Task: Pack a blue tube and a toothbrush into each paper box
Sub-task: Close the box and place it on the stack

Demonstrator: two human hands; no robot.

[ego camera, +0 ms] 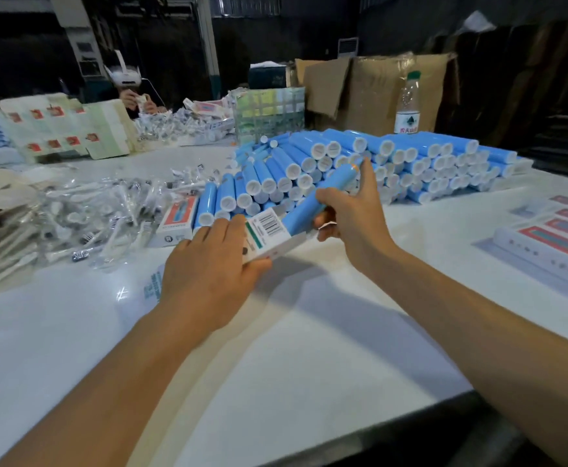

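My left hand (213,264) grips a white paper box (269,235) with a barcode on its side, held just above the white table (275,348). My right hand (353,210) holds a blue tube (323,197) whose lower end sits at the box's open end; how far it is inside I cannot tell. Behind the hands lies a big stack of blue tubes (360,163) with white caps. A heap of wrapped toothbrushes (90,214) lies to the left.
Another closed box (174,224) lies between the toothbrushes and the tubes. Packed boxes (552,237) lie in a row at the right. Flat box blanks (63,129), a water bottle (409,102) and cardboard cartons (370,85) stand at the back, where another person sits.
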